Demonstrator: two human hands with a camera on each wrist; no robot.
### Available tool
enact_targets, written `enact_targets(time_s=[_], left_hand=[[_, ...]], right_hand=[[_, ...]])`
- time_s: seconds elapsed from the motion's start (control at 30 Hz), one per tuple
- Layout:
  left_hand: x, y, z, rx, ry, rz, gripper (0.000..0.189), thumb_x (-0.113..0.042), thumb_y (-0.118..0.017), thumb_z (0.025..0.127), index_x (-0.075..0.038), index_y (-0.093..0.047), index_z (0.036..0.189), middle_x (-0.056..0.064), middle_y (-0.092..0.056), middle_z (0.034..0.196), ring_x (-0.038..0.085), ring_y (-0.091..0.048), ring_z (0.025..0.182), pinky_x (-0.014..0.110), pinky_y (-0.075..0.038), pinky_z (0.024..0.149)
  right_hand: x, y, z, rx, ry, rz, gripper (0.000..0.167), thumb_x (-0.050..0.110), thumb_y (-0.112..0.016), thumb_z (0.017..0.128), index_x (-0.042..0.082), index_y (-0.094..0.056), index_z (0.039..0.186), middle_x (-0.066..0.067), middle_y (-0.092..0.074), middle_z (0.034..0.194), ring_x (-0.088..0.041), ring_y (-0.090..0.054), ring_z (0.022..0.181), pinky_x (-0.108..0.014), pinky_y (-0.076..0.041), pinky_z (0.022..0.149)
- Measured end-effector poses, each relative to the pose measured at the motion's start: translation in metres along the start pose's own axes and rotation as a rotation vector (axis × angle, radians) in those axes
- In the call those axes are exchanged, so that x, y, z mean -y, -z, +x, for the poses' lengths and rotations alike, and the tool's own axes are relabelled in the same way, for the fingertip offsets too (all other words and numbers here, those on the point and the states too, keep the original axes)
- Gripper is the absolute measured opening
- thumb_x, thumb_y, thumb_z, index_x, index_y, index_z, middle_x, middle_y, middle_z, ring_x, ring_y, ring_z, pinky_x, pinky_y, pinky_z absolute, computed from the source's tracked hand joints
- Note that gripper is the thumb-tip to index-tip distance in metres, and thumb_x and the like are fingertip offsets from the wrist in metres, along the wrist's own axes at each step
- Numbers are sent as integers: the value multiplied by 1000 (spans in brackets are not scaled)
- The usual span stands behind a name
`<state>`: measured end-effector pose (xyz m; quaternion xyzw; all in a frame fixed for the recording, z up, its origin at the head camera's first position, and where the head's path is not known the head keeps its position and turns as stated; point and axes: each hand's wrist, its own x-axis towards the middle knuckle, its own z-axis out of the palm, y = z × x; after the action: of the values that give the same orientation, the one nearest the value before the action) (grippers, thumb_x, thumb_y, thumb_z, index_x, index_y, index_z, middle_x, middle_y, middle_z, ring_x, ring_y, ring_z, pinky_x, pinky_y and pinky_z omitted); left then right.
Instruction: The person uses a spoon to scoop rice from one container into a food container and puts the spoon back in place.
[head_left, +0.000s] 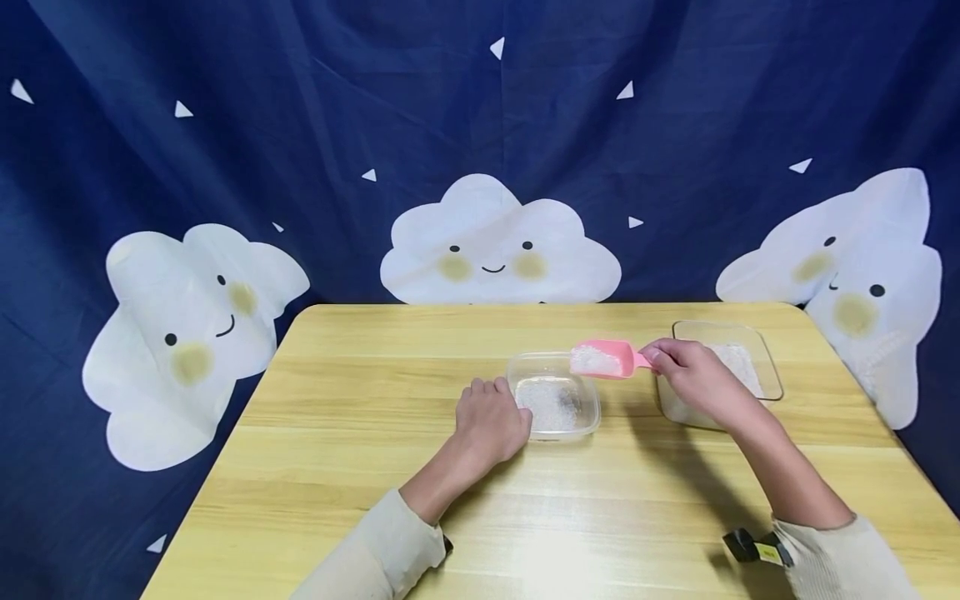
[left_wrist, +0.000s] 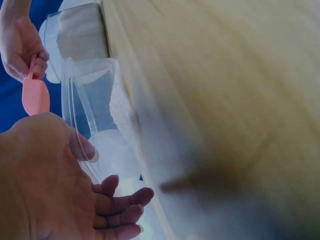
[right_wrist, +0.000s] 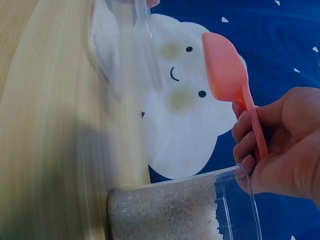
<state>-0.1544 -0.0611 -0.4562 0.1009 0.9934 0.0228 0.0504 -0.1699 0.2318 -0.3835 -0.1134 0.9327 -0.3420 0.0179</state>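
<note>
My right hand (head_left: pixel 697 382) grips the handle of a pink scoop (head_left: pixel 613 358) loaded with white rice. The scoop is held level above the far right rim of a small clear plastic container (head_left: pixel 591 423). Rice (head_left: pixel 546 404) covers the container's bottom. At the container's left side, my left hand (head_left: pixel 491 423) holds its edge. In the left wrist view, the thumb (left_wrist: pixel 84 146) lies at the rim and the loosely bent fingers (left_wrist: pixel 120 205) are beside the wall. The scoop's underside (right_wrist: pixel 225 70) faces the right wrist camera, so its load is hidden there.
A larger clear box (head_left: pixel 693 415) of rice (right_wrist: pixel 165 210) stands to the right on the wooden table (head_left: pixel 337 392), partly behind my right hand and forearm. A dark blue curtain (head_left: pixel 315 108) with printed clouds hangs along the table's back edge.
</note>
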Motion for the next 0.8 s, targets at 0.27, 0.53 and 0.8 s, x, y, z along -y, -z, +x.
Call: enact_targets(time_s=[0.27, 0.53, 0.8], left_hand=[[-1, 2, 0, -8, 4, -1, 46, -40, -38, 101, 2, -54, 111, 15, -63, 99, 28, -52, 93, 38, -45, 85], [-1, 2, 0, 1, 15, 1, 46, -40, -38, 100, 2, -53, 111, 15, -63, 99, 28, -52, 94, 38, -45, 86], [-1, 1, 0, 1, 19, -7, 47, -41, -39, 100, 2, -54, 112, 15, -63, 99, 29, -53, 95, 38, -45, 86]], right_hand=[[4, -1, 2, 1, 21, -42, 27, 16, -48, 109, 2, -68, 98, -6, -61, 83, -23, -56, 87, -39, -45, 83], [4, -7, 2, -19, 58, -113, 27, 13, -48, 108, 2, -73, 105, -8, -68, 89, -25, -61, 90, -51, -51, 90], [8, -14, 2, -38, 83, -165, 27, 15, -52, 108, -1, -73, 104, -9, -66, 83, -24, -59, 82, -47, -49, 81]])
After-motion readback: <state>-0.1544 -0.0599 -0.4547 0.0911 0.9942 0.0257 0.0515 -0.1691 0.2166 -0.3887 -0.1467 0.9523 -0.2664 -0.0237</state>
